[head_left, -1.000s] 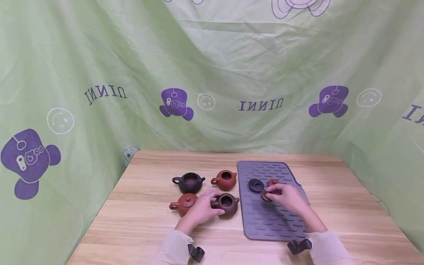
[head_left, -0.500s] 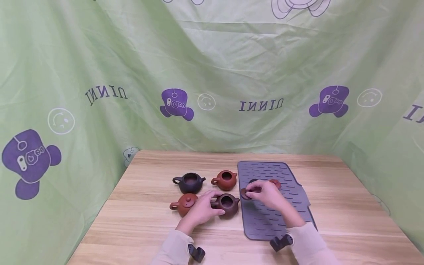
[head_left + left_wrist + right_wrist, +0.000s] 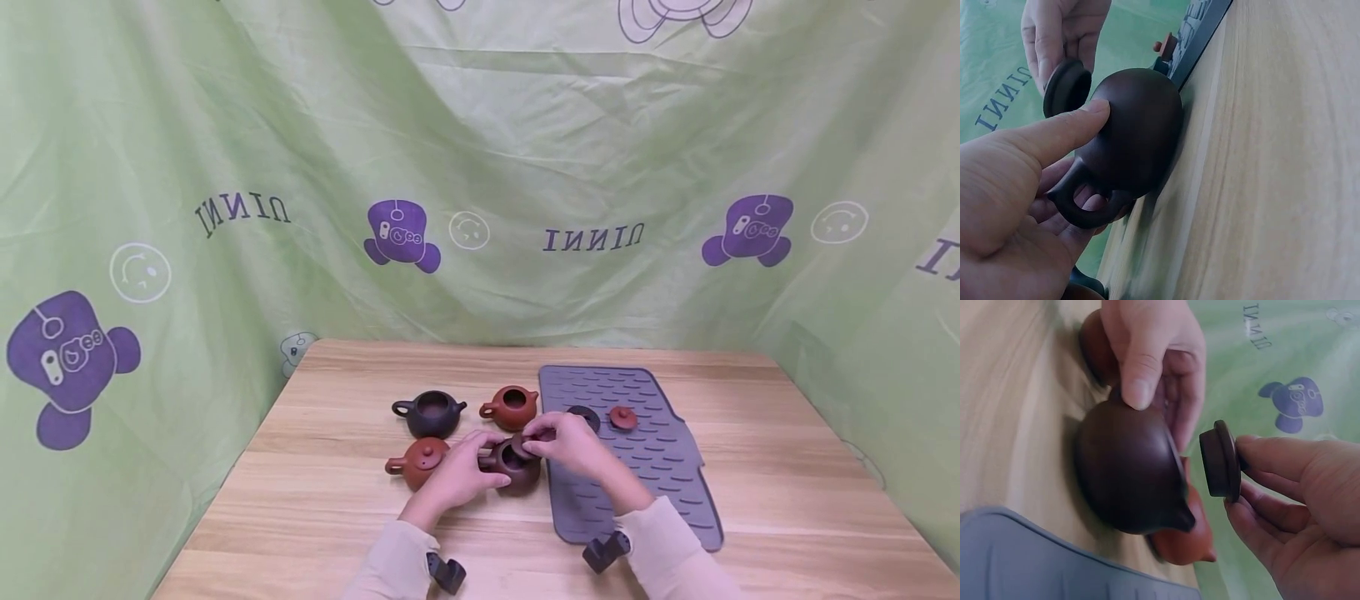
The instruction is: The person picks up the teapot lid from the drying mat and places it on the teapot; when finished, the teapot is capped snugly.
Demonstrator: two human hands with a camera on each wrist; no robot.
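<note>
My left hand [image 3: 459,473] holds a dark brown teapot [image 3: 527,481] from its handle side; in the left wrist view the thumb lies on the body and the fingers pass behind the handle. Just above the teapot's open mouth, my right hand [image 3: 572,443] pinches a dark brown teapot lid [image 3: 1221,464] by its knob side. The lid is tilted and, in the right wrist view, stands apart from the teapot. Behind stand a black teapot [image 3: 442,423] and a small red teapot [image 3: 523,414], both without lids. Beside my left hand is an orange-red teapot [image 3: 417,467] with its lid on.
To the right lies a grey ribbed mat [image 3: 637,500]. On it are a black lid [image 3: 591,419], partly hidden by my right hand, and a red lid [image 3: 623,418]. Wooden tabletop [image 3: 300,500] surrounds everything. A green printed curtain [image 3: 480,167] hangs behind the table.
My right hand has carried the brown lid leftward from the mat to over the brown teapot's mouth. The red lid is now uncovered. My left hand has stayed on the teapot.
</note>
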